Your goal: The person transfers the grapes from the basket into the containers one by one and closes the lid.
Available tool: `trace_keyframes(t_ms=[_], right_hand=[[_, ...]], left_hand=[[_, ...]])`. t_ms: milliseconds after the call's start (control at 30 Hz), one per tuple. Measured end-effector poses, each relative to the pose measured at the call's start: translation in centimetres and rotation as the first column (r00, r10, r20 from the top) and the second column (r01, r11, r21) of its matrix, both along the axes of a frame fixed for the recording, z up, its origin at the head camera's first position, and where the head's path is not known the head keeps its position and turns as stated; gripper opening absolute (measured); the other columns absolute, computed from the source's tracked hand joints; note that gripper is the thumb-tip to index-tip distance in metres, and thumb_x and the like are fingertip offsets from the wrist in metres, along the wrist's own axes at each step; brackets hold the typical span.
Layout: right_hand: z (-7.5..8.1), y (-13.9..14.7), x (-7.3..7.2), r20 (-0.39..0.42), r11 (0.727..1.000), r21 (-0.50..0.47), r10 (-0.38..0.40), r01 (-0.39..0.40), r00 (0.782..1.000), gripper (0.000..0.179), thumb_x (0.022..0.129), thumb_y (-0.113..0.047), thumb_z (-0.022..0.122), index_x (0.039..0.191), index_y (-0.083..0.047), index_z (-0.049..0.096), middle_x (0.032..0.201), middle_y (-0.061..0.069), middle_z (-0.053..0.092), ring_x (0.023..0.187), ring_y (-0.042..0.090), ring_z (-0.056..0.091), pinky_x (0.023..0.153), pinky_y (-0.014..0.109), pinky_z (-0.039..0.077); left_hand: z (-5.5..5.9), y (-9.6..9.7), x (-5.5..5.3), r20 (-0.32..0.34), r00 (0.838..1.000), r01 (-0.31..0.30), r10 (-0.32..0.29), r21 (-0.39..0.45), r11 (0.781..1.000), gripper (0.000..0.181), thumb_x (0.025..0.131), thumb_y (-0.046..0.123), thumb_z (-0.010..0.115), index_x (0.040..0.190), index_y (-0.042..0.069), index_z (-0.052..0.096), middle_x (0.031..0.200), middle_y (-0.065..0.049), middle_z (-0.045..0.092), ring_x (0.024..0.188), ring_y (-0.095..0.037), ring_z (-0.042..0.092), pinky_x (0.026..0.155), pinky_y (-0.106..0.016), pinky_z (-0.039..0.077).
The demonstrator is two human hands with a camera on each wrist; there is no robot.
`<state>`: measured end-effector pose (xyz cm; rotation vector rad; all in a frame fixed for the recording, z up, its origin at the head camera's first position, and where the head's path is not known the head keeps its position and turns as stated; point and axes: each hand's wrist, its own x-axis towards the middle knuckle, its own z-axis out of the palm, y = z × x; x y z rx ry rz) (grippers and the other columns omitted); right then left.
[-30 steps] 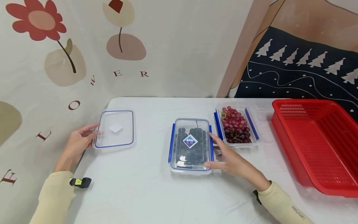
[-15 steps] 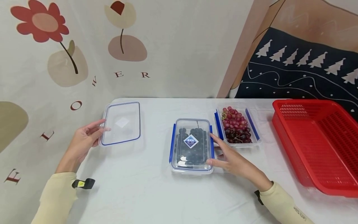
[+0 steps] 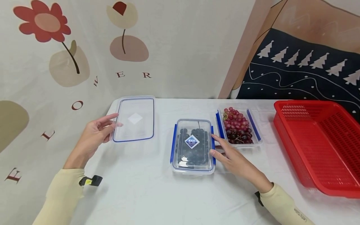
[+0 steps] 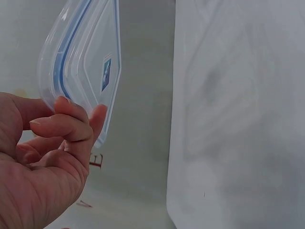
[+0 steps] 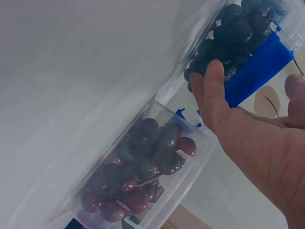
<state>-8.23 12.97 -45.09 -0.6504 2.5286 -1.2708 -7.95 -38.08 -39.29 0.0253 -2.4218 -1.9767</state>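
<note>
My left hand [image 3: 94, 137] pinches the left edge of a clear plastic lid [image 3: 134, 118] with a blue seal and a diamond label. The lid is held above the table, and in the left wrist view it stands tilted beyond my fingertips [image 4: 97, 117]. My right hand [image 3: 236, 157] touches the right side of a lidded container [image 3: 194, 162] of dark grapes [image 5: 233, 31]. Its thumb lies by the lid's edge, and its fingers [image 5: 214, 81] lie along the side near the blue latch [image 5: 259, 69].
Behind my right hand an open container [image 3: 257, 144] holds red and dark grapes [image 3: 237, 125], its blue side latches raised. A red plastic basket [image 3: 298, 159] stands on the right. Printed curtains hang behind the white table [image 3: 146, 187].
My left hand has lifted the lid and carried it to the right and toward the far edge. My right thumb has shifted slightly up along the container's edge; the container stays put.
</note>
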Motion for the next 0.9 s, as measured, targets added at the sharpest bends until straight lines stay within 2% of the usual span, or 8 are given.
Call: trace_keyframes(t_ms=[67,133,233,367,467,667,800,900], right_hand=[[0.1,-0.1,0.0,-0.022,1.000,0.014,-0.021,0.021,1.000,0.067,0.116,-0.038,0.058,0.173,-0.013,0.032,0.174,0.024,0.031,0.155,0.049,0.036,0.118,0.073,0.031],[0.1,-0.2,0.0,-0.045,0.999,0.017,-0.031,0.032,0.999,0.063,0.116,-0.033,0.057,0.171,-0.011,0.035,0.172,0.025,0.034,0.152,0.048,0.042,0.117,0.070,0.035],[0.2,-0.3,0.0,-0.057,0.999,-0.019,-0.036,0.035,0.998,0.061,0.116,-0.022,0.057,0.169,-0.003,0.035,0.169,0.025,0.037,0.146,0.044,0.051,0.115,0.060,0.044],[0.1,-0.4,0.0,-0.074,0.997,-0.065,-0.048,0.043,0.996,0.061,0.115,-0.014,0.058,0.167,0.004,0.033,0.167,0.027,0.039,0.142,0.043,0.056,0.109,0.049,0.051],[-0.1,-0.4,0.1,-0.106,0.996,-0.071,-0.061,0.053,0.993,0.060,0.115,-0.014,0.059,0.166,0.006,0.035,0.165,0.028,0.040,0.141,0.044,0.056,0.109,0.050,0.051],[-0.3,-0.5,0.2,-0.110,0.996,-0.081,-0.053,0.045,0.993,0.059,0.115,-0.015,0.058,0.166,0.005,0.034,0.164,0.029,0.041,0.143,0.047,0.054,0.110,0.055,0.049],[-0.4,-0.7,0.1,-0.131,0.994,-0.099,-0.063,0.050,0.989,0.053,0.115,-0.006,0.054,0.164,0.005,0.038,0.162,0.029,0.043,0.143,0.046,0.054,0.111,0.052,0.048],[-0.5,-0.8,0.0,-0.153,0.991,-0.125,-0.073,0.054,0.986,0.055,0.110,0.005,0.048,0.164,0.004,0.038,0.164,0.026,0.041,0.146,0.043,0.051,0.115,0.047,0.045]], left_hand=[[0.2,0.6,-0.1,-0.008,1.000,0.005,-0.005,0.016,1.000,0.044,0.109,0.005,0.066,0.153,0.004,0.061,0.104,0.001,0.075,0.059,-0.008,0.045,0.051,-0.022,0.034],[0.4,1.2,-0.2,-0.013,1.000,0.009,-0.008,0.015,1.000,0.044,0.109,0.004,0.066,0.153,0.002,0.061,0.103,0.000,0.074,0.059,-0.008,0.045,0.050,-0.022,0.034],[0.9,2.1,-0.3,-0.012,1.000,0.016,-0.016,0.008,1.000,0.045,0.109,0.005,0.065,0.154,0.000,0.059,0.104,-0.002,0.073,0.058,-0.009,0.043,0.050,-0.028,0.029],[1.4,3.3,-0.7,-0.008,1.000,0.028,-0.028,-0.016,0.999,0.049,0.110,0.005,0.064,0.157,-0.003,0.054,0.107,-0.005,0.072,0.058,-0.010,0.041,0.052,-0.031,0.026],[1.7,4.3,-1.1,-0.012,0.999,0.041,-0.041,-0.044,0.998,0.050,0.110,0.006,0.063,0.158,-0.004,0.052,0.108,-0.004,0.072,0.058,-0.010,0.042,0.051,-0.027,0.031],[2.0,6.2,-2.2,-0.012,0.998,0.061,-0.061,-0.026,0.998,0.049,0.110,0.004,0.061,0.158,-0.004,0.052,0.107,-0.001,0.074,0.057,-0.008,0.042,0.052,-0.023,0.033],[2.1,7.3,-2.6,-0.021,0.997,0.078,-0.079,-0.039,0.996,0.048,0.110,0.003,0.060,0.158,-0.003,0.053,0.108,-0.002,0.074,0.057,-0.007,0.042,0.052,-0.022,0.033],[2.1,8.0,-2.8,-0.025,0.996,0.083,-0.085,-0.043,0.996,0.048,0.110,0.003,0.060,0.157,-0.002,0.054,0.109,-0.006,0.072,0.057,-0.008,0.042,0.052,-0.022,0.033]])
